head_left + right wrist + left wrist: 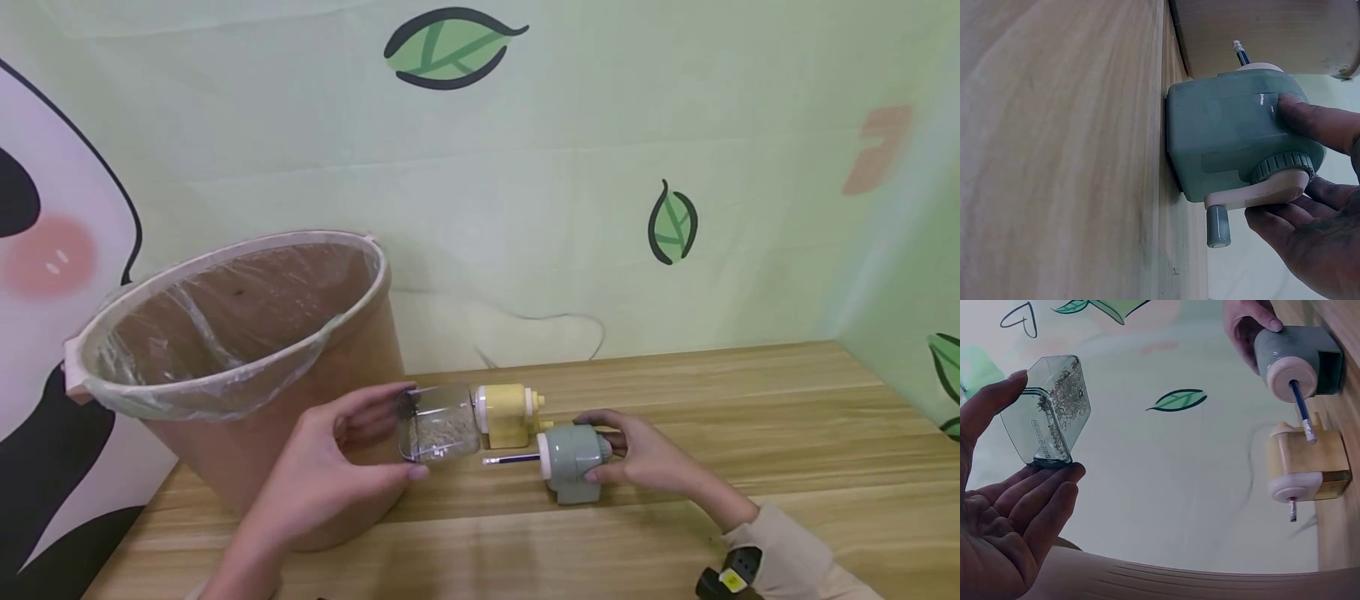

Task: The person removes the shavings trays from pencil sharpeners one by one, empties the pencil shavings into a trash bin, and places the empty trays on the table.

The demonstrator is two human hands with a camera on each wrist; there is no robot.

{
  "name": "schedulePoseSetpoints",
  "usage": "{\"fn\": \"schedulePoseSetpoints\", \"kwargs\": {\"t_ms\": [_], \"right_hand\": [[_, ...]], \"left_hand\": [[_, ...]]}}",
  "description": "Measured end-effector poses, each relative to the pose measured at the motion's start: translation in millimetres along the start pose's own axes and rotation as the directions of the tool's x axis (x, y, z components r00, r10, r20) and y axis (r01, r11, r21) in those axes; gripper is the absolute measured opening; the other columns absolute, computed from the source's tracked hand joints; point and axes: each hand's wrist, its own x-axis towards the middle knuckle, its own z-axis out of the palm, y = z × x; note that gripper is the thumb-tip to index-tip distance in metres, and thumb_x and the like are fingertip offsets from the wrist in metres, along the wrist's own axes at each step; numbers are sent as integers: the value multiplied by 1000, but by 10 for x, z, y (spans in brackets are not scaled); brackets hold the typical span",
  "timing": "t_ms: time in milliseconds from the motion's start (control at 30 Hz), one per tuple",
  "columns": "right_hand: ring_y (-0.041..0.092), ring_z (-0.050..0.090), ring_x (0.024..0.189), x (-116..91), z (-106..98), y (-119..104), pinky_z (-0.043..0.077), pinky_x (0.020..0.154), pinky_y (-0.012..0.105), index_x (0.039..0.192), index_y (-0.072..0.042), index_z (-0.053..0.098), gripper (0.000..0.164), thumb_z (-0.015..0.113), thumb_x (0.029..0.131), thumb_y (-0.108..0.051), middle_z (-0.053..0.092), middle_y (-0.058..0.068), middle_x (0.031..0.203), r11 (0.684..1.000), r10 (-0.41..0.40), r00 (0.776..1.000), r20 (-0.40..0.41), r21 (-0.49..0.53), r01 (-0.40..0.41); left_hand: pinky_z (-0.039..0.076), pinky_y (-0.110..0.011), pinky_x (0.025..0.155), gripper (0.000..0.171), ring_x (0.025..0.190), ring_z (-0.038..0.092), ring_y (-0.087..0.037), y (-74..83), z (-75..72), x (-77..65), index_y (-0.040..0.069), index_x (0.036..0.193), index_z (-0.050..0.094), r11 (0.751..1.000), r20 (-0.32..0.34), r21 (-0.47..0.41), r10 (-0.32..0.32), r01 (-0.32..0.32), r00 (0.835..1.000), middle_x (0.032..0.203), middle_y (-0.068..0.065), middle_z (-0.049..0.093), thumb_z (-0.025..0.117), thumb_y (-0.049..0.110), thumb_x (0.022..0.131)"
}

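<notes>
My left hand (pixel 322 471) holds a clear plastic shavings drawer (pixel 438 429) between thumb and fingers, raised beside the bin. Pencil shavings (pixel 1067 394) lie against its inner wall in the left wrist view. My right hand (pixel 641 454) grips a grey-green crank pencil sharpener (pixel 573 457) by its rear, thumb on one side and fingers on the other. A dark blue pencil (pixel 517 458) sticks out of its pale front, and a dark open slot (pixel 1330 372) shows in its base. Its pale crank (pixel 1260 191) hangs beside the fingers.
A yellow pencil sharpener (pixel 504 408) stands behind the grey-green one, with a pencil end (pixel 1293 511) in its front. At the left, a large pinkish bin (pixel 367 354) lined with a clear bag stands on the wooden table (pixel 750 400). Leaf-printed cloth (pixel 525 208) hangs behind.
</notes>
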Motion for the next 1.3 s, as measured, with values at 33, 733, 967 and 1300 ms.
{"fn": "schedulePoseSetpoints", "kwargs": {"t_ms": [33, 733, 967, 1300], "right_hand": [[43, 48, 113, -1, 0, -2, 50, 87, 37, 128, 12, 35, 71, 74, 72, -6, 44, 28, 124, 1000, 1, 1000, -2, -3, -1], [45, 47, 113, 3, 9, -5, 50, 88, 39, 129, 13, 35, 72, 74, 72, -7, 44, 29, 124, 1000, -3, 1000, 3, -27, 3], [45, 47, 113, 6, 5, 0, 50, 88, 40, 129, 13, 34, 72, 74, 73, -7, 43, 29, 124, 1000, -4, 1000, 4, -26, 4], [44, 47, 114, 6, 3, -1, 49, 89, 39, 129, 12, 35, 71, 74, 73, -6, 44, 28, 124, 1000, 1, 1000, 1, -24, -1]], "left_hand": [[48, -21, 87, 63, 102, 60, -14, 22, -17, -3, 6, 120, 57, 1000, -8, 2, 8, -8, 1000, 114, -9, 63, 83, 15, 63], [49, -17, 84, 68, 100, 61, -8, 355, -449, -72, 6, 123, 57, 993, -222, 67, 113, -101, 969, 116, 3, 63, 80, -7, 60], [51, -18, 79, 65, 97, 63, -10, 386, -577, -77, 1, 122, 57, 989, -272, -47, 123, -141, 954, 110, 3, 66, 76, -14, 61], [50, -16, 79, 64, 98, 63, -12, 412, -761, -104, -2, 123, 54, 969, -355, -174, 103, -174, 929, 111, -3, 65, 72, -18, 64]]}}
